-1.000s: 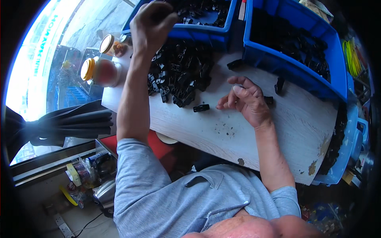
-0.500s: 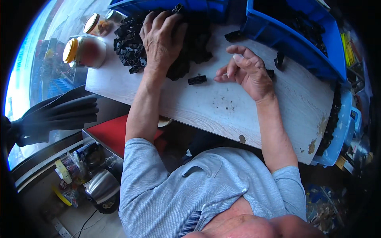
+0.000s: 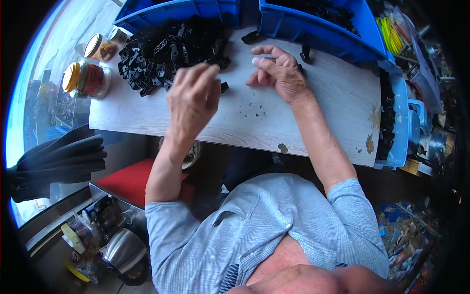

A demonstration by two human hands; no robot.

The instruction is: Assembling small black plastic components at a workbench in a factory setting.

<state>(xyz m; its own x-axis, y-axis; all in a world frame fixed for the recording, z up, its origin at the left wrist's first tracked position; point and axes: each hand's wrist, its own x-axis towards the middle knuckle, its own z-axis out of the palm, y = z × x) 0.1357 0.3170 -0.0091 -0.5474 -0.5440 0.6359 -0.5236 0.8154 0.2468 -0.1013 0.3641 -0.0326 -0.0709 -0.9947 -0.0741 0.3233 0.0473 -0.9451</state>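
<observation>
My left hand (image 3: 192, 98) hovers over the table at the near edge of a heap of small black plastic parts (image 3: 159, 56). Motion smears its fingers, and whether anything is between them is hidden. Just past its fingertips a single black part (image 3: 224, 87) shows on the table. To the right, my right hand (image 3: 281, 76) is held with thumb and fingers apart and bent, nothing visible in it. Another black part lies partly hidden behind its knuckles. Loose black parts also lie farther back, one (image 3: 250, 37) beside the heap and one (image 3: 305, 53) by the right bin.
Two blue bins (image 3: 313, 24) stand along the back, the right one holding black parts. Jars (image 3: 88, 78) stand at the left table edge. A light-blue crate (image 3: 400, 117) adjoins the right edge. A metal kettle (image 3: 126, 250) sits low at left.
My left hand has drawn back from the heap toward me, its fingers closer together. My right hand keeps much the same pose. The view has shifted, showing more of the heap.
</observation>
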